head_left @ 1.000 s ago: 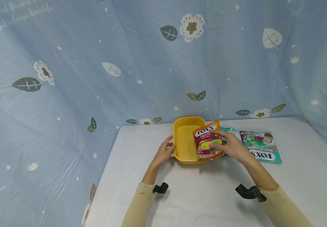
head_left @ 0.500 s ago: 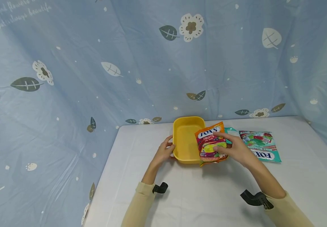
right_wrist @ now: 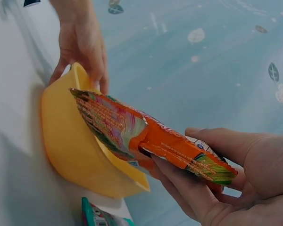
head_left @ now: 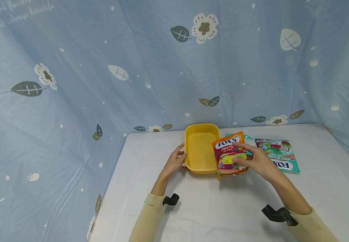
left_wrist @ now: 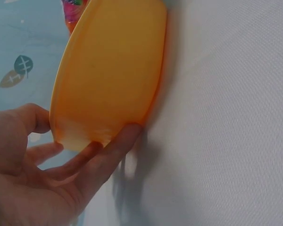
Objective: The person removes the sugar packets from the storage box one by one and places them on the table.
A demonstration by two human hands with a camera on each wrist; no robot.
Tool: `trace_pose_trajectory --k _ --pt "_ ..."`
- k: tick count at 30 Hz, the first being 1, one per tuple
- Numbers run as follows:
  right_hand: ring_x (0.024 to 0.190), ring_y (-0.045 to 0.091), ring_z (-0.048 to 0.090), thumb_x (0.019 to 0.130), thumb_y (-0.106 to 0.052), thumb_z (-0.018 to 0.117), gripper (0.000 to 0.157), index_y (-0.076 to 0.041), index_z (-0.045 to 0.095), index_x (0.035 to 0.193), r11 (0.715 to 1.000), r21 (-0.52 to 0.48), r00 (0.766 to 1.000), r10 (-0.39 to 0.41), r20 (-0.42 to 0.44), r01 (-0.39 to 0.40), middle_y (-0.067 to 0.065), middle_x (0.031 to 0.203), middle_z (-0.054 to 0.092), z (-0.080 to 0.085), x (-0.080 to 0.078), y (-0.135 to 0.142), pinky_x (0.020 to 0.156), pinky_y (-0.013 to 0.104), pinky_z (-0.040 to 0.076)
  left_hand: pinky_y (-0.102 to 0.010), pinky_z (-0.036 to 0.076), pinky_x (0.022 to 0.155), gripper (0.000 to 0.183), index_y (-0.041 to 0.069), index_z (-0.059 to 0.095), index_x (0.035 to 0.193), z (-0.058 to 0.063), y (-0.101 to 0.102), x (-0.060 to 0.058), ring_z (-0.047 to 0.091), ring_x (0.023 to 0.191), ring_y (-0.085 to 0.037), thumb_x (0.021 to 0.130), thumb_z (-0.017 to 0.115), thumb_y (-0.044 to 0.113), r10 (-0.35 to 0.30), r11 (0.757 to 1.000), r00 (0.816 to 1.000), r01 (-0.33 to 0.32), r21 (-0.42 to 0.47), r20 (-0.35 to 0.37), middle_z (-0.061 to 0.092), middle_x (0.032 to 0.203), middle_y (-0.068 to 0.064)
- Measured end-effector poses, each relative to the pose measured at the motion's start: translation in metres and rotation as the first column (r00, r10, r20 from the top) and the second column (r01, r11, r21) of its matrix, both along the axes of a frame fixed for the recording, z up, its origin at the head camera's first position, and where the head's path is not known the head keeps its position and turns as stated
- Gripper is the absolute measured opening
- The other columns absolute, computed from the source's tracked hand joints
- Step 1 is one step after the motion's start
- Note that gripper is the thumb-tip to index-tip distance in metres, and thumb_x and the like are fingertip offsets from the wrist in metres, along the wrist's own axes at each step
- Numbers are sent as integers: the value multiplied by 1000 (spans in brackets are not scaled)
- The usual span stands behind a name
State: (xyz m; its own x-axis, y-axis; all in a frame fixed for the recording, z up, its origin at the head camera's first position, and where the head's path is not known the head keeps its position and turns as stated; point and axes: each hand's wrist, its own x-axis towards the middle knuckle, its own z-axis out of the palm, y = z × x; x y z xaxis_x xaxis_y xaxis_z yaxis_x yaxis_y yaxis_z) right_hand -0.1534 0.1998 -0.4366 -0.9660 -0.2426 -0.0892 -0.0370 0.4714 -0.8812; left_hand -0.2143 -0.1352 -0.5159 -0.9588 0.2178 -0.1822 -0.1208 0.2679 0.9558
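In the head view my right hand (head_left: 257, 163) pinches an orange and red bag of fruit candy (head_left: 230, 155) marked FOX'S. The bag is held up beside the right wall of a yellow plastic tub (head_left: 197, 170). In the right wrist view, thumb and fingers (right_wrist: 188, 186) grip the bag (right_wrist: 165, 143) by one end, and it overlaps the tub's rim. My left hand (head_left: 173, 162) holds the tub's left side. The left wrist view shows its thumb at the rim and its fingers (left_wrist: 122, 141) against the outer wall of the tub (left_wrist: 113, 61).
A teal mint candy bag (head_left: 279, 155) lies flat on the white table (head_left: 210, 208) to the right. Another teal bag (head_left: 249, 140) is partly hidden behind the right hand and the fruit candy bag. A blue patterned curtain (head_left: 150, 53) hangs along the table's back and left.
My right hand has moved right and slightly toward me with the fruit candy bag, shifting it from over the tub to beside it. The left hand and tub stay put.
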Motion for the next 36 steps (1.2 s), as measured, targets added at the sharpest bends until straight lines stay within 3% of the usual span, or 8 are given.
trace_pose_trajectory --k 11,19,36 --pt "112 32 61 92 -40 66 69 -22 38 152 1000 -28 998 -9 59 10 25 144 42 -7 9 12 79 28 63 -58 61 77 57 22 29 155 3 0 -1 63 109 -40 102 49 17 -22 1000 999 22 13 23 44 141 -28" --pt "112 33 59 93 -37 66 69 -19 37 152 998 -57 997 -10 77 15 26 150 32 -18 16 22 78 26 62 -62 58 83 58 11 27 155 35 2 13 60 113 -46 101 47 11 -49 999 998 49 18 32 44 139 -31" --pt "127 42 44 94 -40 63 70 -19 34 153 997 -59 991 -45 126 53 26 157 21 -25 28 40 83 24 57 -62 58 82 59 13 27 156 36 2 12 60 114 -46 101 49 12 -44 999 998 43 12 43 44 140 -30"
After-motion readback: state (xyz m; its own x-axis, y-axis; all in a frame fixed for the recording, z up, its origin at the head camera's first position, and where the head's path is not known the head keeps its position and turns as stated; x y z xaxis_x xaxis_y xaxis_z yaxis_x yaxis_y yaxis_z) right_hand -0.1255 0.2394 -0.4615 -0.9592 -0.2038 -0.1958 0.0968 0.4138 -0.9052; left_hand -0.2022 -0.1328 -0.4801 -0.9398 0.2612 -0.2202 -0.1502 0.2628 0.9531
